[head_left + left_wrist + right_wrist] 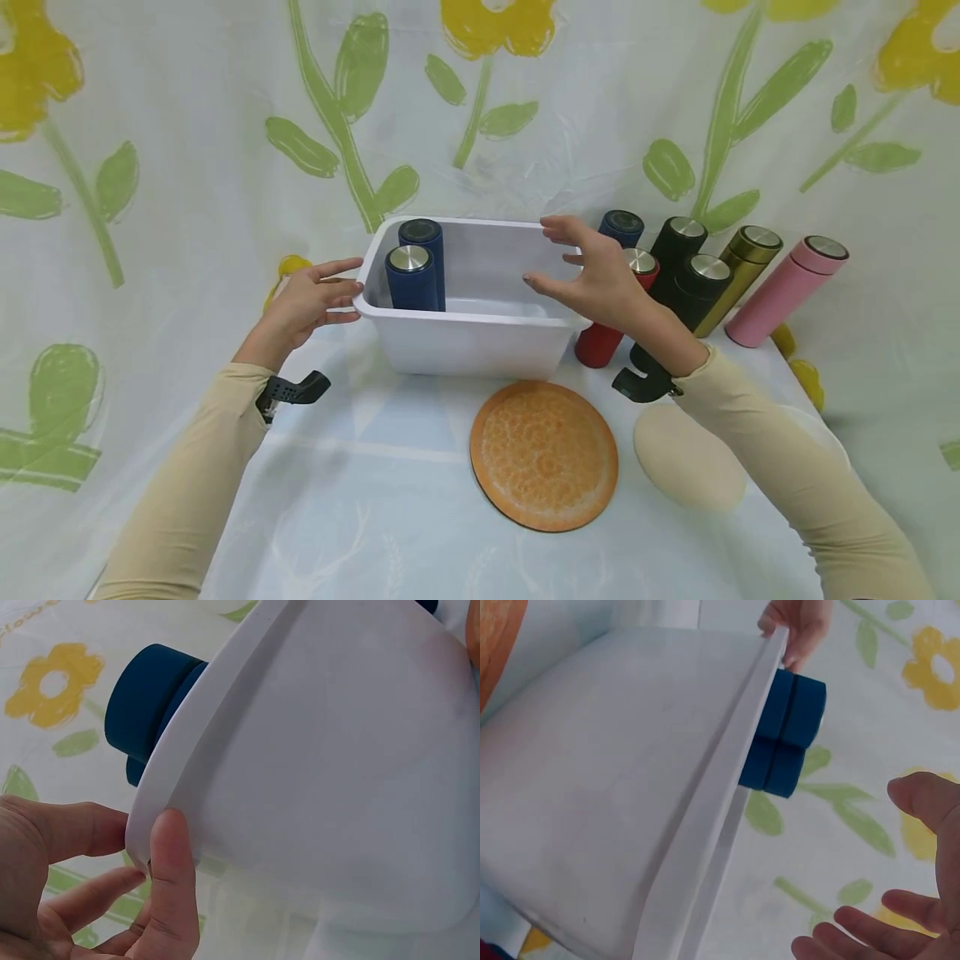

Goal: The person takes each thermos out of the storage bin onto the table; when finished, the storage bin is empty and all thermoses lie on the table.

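While left hand [303,304] touches white bin [480,342], no legible labels

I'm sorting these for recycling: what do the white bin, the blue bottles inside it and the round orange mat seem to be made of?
White bin: likely plastic, smooth, slightly glossy, with a thin moulded rim.
Blue bottles: matte dark blue bodies, perhaps coated metal or plastic; the lid tops look like brushed metal.
Round orange mat: thin flat disc with a mottled pattern; cork, board or plastic, hard to tell.
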`<state>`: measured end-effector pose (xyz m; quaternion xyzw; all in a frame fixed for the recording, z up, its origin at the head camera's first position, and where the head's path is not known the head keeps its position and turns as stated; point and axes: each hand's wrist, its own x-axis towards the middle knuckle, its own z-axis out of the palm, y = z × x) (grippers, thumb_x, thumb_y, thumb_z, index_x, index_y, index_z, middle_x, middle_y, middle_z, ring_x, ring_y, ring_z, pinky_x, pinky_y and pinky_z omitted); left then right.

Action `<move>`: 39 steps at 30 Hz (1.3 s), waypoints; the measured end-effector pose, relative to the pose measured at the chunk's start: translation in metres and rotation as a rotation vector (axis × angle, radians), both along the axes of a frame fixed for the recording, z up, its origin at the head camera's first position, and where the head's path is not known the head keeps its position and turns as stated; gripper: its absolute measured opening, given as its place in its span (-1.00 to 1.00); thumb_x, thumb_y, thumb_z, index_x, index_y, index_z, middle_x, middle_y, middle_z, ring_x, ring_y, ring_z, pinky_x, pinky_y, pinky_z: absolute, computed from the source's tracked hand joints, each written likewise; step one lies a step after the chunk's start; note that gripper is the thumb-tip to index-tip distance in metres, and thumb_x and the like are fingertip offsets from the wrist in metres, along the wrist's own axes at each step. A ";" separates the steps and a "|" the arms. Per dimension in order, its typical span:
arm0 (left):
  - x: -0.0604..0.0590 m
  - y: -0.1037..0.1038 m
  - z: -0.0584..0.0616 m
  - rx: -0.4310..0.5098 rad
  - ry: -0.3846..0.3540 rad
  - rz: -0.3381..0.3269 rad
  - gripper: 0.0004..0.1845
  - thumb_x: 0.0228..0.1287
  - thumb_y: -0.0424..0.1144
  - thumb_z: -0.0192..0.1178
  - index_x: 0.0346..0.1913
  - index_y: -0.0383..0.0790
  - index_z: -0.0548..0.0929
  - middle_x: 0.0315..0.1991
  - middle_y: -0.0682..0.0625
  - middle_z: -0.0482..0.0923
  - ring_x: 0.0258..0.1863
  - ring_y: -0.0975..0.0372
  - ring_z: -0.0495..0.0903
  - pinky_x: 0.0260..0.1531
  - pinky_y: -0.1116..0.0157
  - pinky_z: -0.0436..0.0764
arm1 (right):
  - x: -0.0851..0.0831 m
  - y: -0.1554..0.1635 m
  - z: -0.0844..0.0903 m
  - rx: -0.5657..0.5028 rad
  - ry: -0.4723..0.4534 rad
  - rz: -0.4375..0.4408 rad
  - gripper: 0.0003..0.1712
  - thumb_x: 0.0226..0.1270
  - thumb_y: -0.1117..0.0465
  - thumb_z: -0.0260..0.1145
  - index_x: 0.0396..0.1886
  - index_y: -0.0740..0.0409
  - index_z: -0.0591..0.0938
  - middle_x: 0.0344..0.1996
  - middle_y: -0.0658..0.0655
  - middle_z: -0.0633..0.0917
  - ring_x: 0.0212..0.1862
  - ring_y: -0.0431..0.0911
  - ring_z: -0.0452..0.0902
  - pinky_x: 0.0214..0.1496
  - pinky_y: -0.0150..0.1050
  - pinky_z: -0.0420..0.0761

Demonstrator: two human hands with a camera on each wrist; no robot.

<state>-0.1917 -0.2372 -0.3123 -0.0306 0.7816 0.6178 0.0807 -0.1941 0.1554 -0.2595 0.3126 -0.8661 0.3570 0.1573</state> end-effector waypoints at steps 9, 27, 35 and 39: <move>0.002 0.001 0.000 0.004 0.002 0.002 -0.38 0.49 -0.25 0.15 0.54 -0.09 0.27 0.38 -0.23 0.34 0.01 0.04 0.57 -0.11 0.27 0.71 | 0.001 -0.022 -0.007 0.010 -0.017 0.054 -0.24 0.15 0.13 0.56 0.32 0.20 0.46 0.24 0.20 0.57 0.25 0.04 0.50 0.16 -0.03 0.62; -0.001 0.000 -0.004 -0.005 0.021 -0.009 -0.38 0.50 -0.21 0.15 0.54 -0.08 0.27 0.32 -0.30 0.40 -0.10 0.15 0.62 -0.13 0.28 0.71 | -0.006 -0.066 -0.018 0.006 -0.065 0.137 -0.25 0.18 0.05 0.52 0.33 0.17 0.48 0.22 0.13 0.59 0.21 -0.04 0.53 0.10 -0.11 0.66; 0.001 0.000 -0.004 -0.021 0.032 -0.009 -0.39 0.50 -0.22 0.14 0.54 -0.09 0.27 0.31 -0.30 0.42 -0.08 0.13 0.62 -0.14 0.28 0.71 | -0.009 -0.091 -0.020 0.013 -0.130 0.173 -0.24 0.19 0.04 0.53 0.33 0.19 0.47 0.25 0.15 0.56 0.26 -0.04 0.49 0.12 -0.11 0.65; 0.001 0.000 -0.004 -0.010 0.037 -0.012 -0.39 0.49 -0.23 0.14 0.54 -0.10 0.27 0.30 -0.31 0.43 -0.11 0.16 0.64 -0.15 0.28 0.72 | -0.013 -0.102 -0.020 0.014 -0.146 0.194 -0.23 0.19 0.03 0.53 0.33 0.22 0.46 0.27 0.16 0.54 0.27 -0.01 0.48 0.12 -0.13 0.64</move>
